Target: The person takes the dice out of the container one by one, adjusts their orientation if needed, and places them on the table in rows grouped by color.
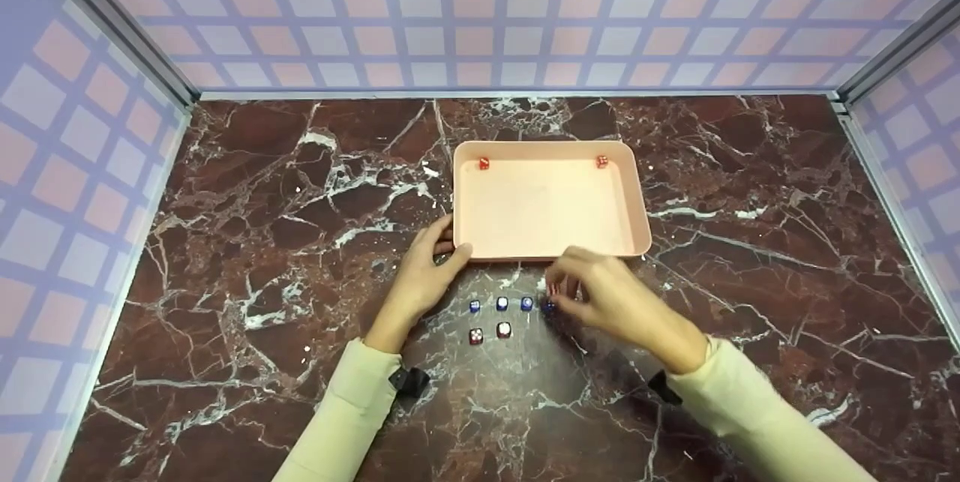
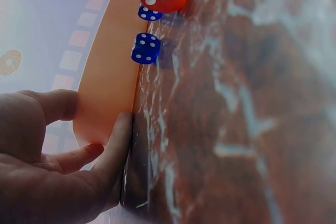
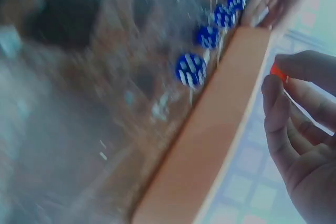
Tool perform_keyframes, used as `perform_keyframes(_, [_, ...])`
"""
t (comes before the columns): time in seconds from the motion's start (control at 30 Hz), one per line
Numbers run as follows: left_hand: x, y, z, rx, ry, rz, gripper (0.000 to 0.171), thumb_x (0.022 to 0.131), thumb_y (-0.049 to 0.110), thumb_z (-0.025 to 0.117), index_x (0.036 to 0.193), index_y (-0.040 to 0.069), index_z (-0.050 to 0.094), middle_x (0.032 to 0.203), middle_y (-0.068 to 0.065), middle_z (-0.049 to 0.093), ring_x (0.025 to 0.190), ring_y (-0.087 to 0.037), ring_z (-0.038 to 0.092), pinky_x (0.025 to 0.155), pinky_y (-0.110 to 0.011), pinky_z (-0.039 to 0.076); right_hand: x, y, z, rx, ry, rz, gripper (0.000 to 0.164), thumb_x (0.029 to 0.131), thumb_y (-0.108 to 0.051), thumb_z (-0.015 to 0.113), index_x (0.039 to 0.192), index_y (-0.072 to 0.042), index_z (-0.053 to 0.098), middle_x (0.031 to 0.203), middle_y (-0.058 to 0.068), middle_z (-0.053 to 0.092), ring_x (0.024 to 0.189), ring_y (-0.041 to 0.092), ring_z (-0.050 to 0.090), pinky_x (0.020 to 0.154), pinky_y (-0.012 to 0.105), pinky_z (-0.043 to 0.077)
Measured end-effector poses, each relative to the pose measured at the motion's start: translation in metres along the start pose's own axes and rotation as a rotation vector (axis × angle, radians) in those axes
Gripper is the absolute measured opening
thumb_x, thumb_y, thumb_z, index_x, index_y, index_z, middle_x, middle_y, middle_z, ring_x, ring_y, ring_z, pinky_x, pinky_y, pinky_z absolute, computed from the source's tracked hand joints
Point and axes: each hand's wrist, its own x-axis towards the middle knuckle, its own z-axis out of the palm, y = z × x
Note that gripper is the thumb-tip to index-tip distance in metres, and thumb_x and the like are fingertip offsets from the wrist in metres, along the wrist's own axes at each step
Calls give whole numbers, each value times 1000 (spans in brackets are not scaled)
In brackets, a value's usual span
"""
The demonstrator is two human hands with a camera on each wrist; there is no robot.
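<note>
My right hand (image 1: 600, 291) pinches a red die (image 3: 279, 72) between thumb and fingertips, just off the near wall of a shallow peach tray (image 1: 551, 251). At the tray's near left corner my left hand (image 1: 427, 268) grips the wall, thumb at the front and fingers along the left side. Two red dice lie inside against the far wall, one on the left (image 1: 484, 163) and one on the right (image 1: 602, 161). Several blue dice (image 1: 502, 303) form a row on the table before the tray; the rightmost is partly hidden by my right hand. Closer to me sit two red dice (image 1: 476, 336).
The tray stands on a dark red marbled table (image 1: 300, 287) with white veins. Checked panels (image 1: 405, 32) wall off the back and both sides. Black bands (image 1: 410, 381) show at both sleeve cuffs.
</note>
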Motion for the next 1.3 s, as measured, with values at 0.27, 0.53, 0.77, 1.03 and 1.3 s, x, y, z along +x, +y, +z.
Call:
perform_keyframes(0.27, [0, 0, -1, 14, 4, 1, 65, 102, 20, 69, 159, 1, 45, 139, -21, 57, 128, -36, 63, 114, -47, 49, -9, -5, 27, -41, -64, -38, 17, 88, -2, 81, 103, -2, 74, 97, 8, 73, 79, 20, 70, 71, 29, 63])
perform_keyframes(0.53, [0, 1, -1, -3, 3, -4, 66, 101, 20, 69, 159, 1, 44, 141, -21, 56, 128, -36, 63, 113, -47, 49, -7, -14, 45, -134, -86, -57, 13, 88, -3, 81, 98, -5, 73, 96, 8, 72, 82, 22, 71, 74, 32, 64])
perform_keyframes(0.77, [0, 1, -1, -7, 1, -7, 66, 102, 20, 69, 159, 1, 44, 141, -22, 56, 128, -36, 62, 113, -47, 50, -10, -11, 52, -113, -75, -86, 15, 88, -1, 80, 100, -5, 72, 98, 7, 70, 84, 22, 71, 76, 33, 64])
perform_keyframes(1.03, [1, -1, 0, -16, 6, 24, 63, 101, 19, 69, 157, 0, 46, 138, -23, 57, 125, -37, 64, 111, -48, 50, -12, -11, 53, -115, -55, -80, 25, 87, -2, 82, 111, -4, 74, 103, 7, 72, 87, 23, 72, 78, 33, 65])
perform_keyframes(1.3, [1, 0, 0, -16, 5, 12, 64, 101, 19, 70, 158, 2, 46, 139, -22, 57, 127, -36, 63, 112, -48, 50, -12, -11, 39, -54, -62, -73, 29, 89, -8, 83, 115, -1, 72, 107, 12, 75, 87, 24, 74, 79, 33, 65])
